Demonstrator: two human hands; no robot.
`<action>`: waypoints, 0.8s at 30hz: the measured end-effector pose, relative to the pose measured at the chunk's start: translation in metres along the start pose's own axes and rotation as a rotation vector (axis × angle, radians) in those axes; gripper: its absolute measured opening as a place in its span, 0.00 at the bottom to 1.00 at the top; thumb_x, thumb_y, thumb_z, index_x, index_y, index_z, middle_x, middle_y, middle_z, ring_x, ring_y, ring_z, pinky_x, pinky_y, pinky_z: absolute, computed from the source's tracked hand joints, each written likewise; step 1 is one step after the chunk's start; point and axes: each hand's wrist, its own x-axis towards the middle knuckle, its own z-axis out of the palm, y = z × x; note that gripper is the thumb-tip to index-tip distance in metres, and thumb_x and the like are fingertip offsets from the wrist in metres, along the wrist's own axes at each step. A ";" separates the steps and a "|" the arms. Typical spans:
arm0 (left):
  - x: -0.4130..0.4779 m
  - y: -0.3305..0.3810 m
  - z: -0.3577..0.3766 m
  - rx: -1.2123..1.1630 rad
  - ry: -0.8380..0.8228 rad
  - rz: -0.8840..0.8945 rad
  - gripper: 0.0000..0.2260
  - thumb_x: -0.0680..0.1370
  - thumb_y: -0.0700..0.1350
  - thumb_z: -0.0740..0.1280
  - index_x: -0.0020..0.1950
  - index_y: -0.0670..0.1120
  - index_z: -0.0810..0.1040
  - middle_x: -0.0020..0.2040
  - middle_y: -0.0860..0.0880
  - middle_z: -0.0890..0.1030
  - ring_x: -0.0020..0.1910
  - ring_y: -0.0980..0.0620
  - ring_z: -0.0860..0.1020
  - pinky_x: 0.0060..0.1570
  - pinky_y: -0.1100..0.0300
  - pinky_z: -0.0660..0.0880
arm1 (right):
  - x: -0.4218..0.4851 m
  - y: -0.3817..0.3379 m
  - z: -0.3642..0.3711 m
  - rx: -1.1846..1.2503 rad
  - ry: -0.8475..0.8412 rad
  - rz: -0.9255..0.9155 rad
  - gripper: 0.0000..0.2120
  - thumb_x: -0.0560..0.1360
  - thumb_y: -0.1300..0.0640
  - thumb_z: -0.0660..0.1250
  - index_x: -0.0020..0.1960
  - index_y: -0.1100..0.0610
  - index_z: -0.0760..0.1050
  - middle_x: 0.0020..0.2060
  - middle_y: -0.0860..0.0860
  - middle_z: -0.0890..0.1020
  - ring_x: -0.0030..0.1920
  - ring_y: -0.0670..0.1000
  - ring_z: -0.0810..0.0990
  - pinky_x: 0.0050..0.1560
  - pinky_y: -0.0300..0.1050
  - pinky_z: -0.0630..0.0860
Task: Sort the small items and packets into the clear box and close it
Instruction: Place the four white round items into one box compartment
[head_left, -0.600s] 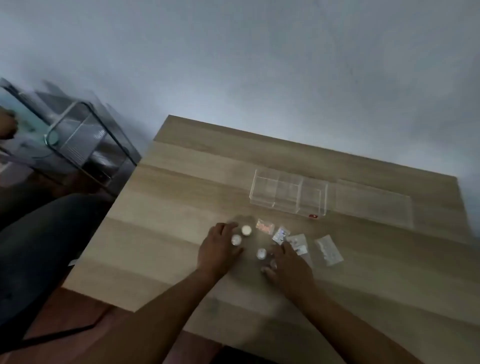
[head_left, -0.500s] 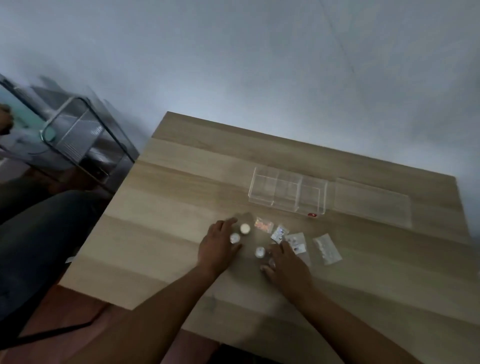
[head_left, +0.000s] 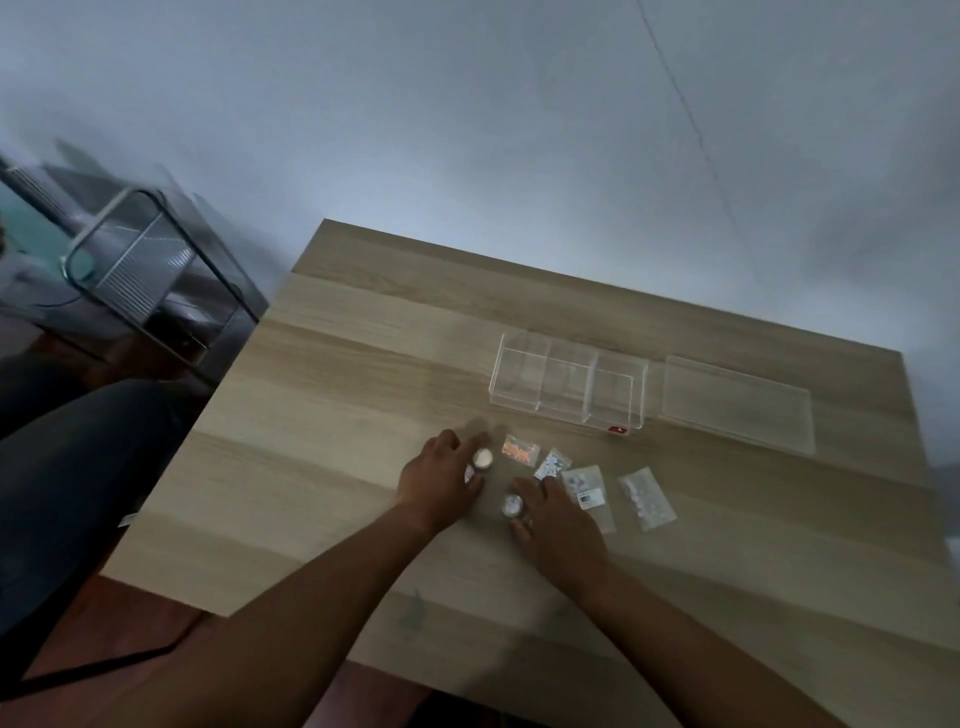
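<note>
A clear box (head_left: 569, 387) with three compartments stands open on the wooden table (head_left: 337, 415). Its flat clear lid (head_left: 737, 402) lies to its right. In front of the box lie an orange packet (head_left: 517, 448), a pale packet (head_left: 551, 464), a labelled packet (head_left: 587, 491) and a packet of white bits (head_left: 647, 498). My left hand (head_left: 439, 483) rests palm down. Its fingertips touch a white round piece (head_left: 483, 458), and a second round piece (head_left: 469, 474) is partly hidden under them. My right hand (head_left: 558, 525) lies flat, with a third round piece (head_left: 511, 504) between thumb and forefinger.
A metal and glass stand (head_left: 140, 270) is off the table's left side, on the floor. A dark-clothed leg (head_left: 78, 467) is at the near left. A grey wall rises behind the table's far edge.
My left hand's fingers have crept slightly forward onto the round pieces. My right hand has barely moved. The view has shifted a little.
</note>
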 end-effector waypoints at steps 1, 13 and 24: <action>0.001 0.001 0.000 0.009 -0.008 0.003 0.24 0.74 0.55 0.65 0.69 0.61 0.66 0.57 0.48 0.73 0.59 0.47 0.74 0.48 0.52 0.77 | 0.001 -0.001 0.000 0.000 -0.014 -0.005 0.20 0.77 0.45 0.59 0.68 0.47 0.66 0.60 0.52 0.73 0.54 0.53 0.79 0.48 0.47 0.79; 0.006 0.001 -0.002 -0.011 0.034 0.049 0.15 0.75 0.55 0.66 0.61 0.56 0.75 0.54 0.49 0.78 0.55 0.48 0.78 0.47 0.55 0.75 | 0.003 0.003 0.002 0.053 -0.025 -0.006 0.19 0.77 0.45 0.59 0.67 0.49 0.68 0.61 0.51 0.72 0.53 0.53 0.79 0.47 0.48 0.78; 0.072 0.051 -0.065 0.042 0.156 0.267 0.16 0.74 0.52 0.68 0.61 0.54 0.76 0.53 0.48 0.80 0.50 0.48 0.79 0.43 0.57 0.73 | -0.014 0.027 -0.005 0.203 0.005 0.043 0.21 0.76 0.44 0.62 0.68 0.45 0.66 0.61 0.49 0.74 0.52 0.49 0.80 0.48 0.43 0.78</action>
